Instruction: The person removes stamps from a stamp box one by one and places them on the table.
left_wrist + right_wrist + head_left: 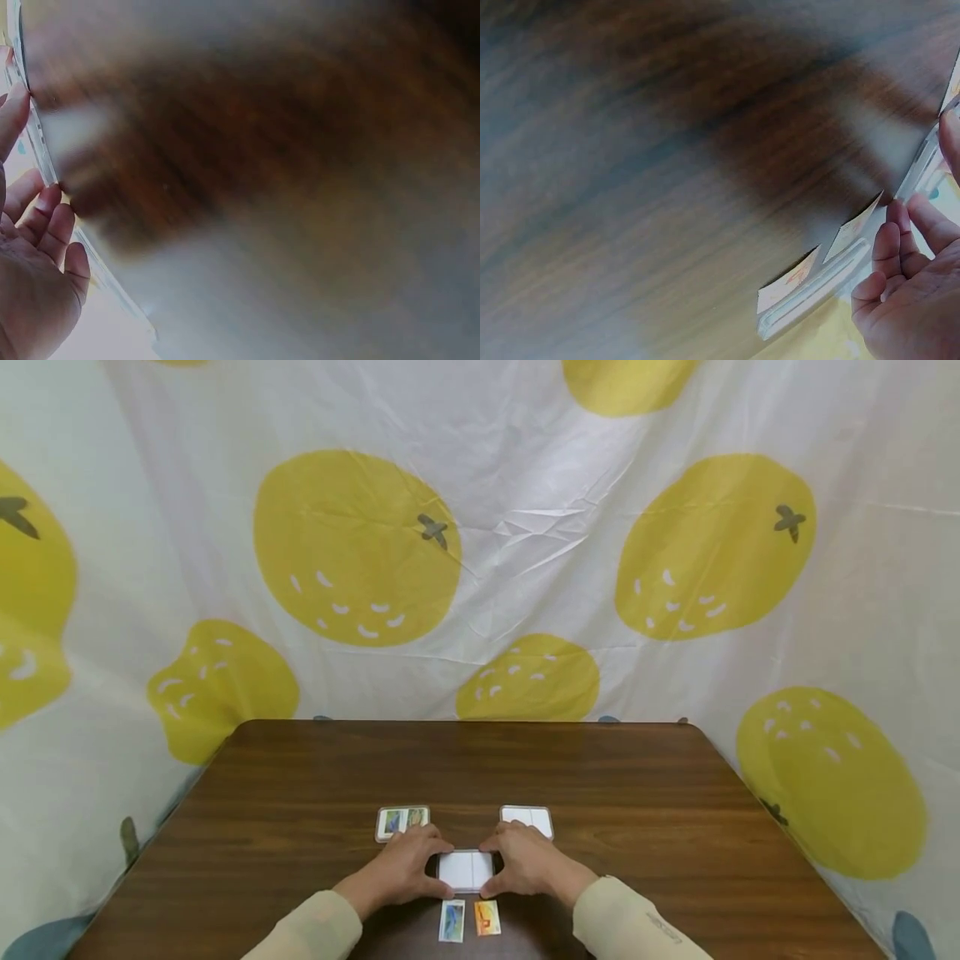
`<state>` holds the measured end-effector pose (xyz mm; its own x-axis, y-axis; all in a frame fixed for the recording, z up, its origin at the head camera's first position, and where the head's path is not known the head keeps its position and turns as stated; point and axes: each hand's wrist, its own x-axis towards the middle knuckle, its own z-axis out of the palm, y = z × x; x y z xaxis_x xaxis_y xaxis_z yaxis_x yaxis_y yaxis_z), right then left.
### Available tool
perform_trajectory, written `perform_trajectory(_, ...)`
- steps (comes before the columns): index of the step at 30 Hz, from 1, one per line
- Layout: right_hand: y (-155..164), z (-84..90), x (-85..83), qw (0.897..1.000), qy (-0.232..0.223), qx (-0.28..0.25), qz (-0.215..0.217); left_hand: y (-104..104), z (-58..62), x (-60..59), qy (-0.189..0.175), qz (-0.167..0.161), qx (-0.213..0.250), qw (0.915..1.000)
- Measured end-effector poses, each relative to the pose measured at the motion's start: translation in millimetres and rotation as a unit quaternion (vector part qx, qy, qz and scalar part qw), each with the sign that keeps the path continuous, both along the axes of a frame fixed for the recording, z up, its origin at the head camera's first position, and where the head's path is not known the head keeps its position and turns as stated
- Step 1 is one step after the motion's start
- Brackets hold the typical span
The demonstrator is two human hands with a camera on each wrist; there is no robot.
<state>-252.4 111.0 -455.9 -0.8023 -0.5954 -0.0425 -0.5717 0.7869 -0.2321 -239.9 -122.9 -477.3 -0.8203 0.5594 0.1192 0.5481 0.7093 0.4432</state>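
Observation:
Close to the front of the table is a clear flat case (465,872) with a white two-part insert. My left hand (405,867) grips its left end, thumb at the near corner and fingers at the far one. At the right end my right hand (528,860) holds it the same way. Just in front lie two small stamp-like pictures, a blue-green one (452,921) and an orange one (487,918). In the left wrist view, my fingers (56,232) curl at the case's edge. Fingertips (898,217) also meet the case in the right wrist view.
Behind my left hand sits another clear case (392,821) with two pictures inside. A third case (534,817), white inside, is partly hidden by my right hand. Beside a case in the right wrist view are two small printed papers (789,281). A lemon-print cloth (525,568) hangs behind the table.

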Motion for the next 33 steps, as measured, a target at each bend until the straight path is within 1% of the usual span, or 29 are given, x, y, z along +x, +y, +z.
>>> perform_trajectory(5,-0.5,0.0,0.3,1.0,0.004,0.006,0.006,-1.0,1.4,1.6,-0.007,-0.001,0.003,1.0)
perform_trajectory(14,-0.1,-0.1,6.3,1.0,0.002,0.014,0.005,-1.7,-1.0,4.6,-0.009,-0.003,0.001,1.0)
perform_trajectory(22,-2.2,1.8,6.7,0.999,0.02,0.037,0.005,-2.1,0.4,7.2,-0.001,0.001,-0.019,0.9998)
perform_trajectory(28,-1.7,1.5,4.8,0.999,0.027,0.038,0.0,-2.4,0.4,4.9,0.001,0.0,-0.026,0.9997)
perform_trajectory(33,0.2,1.9,2.5,0.999,0.018,0.029,-0.017,-6.3,1.6,2.1,0.002,-0.001,-0.016,0.9999)
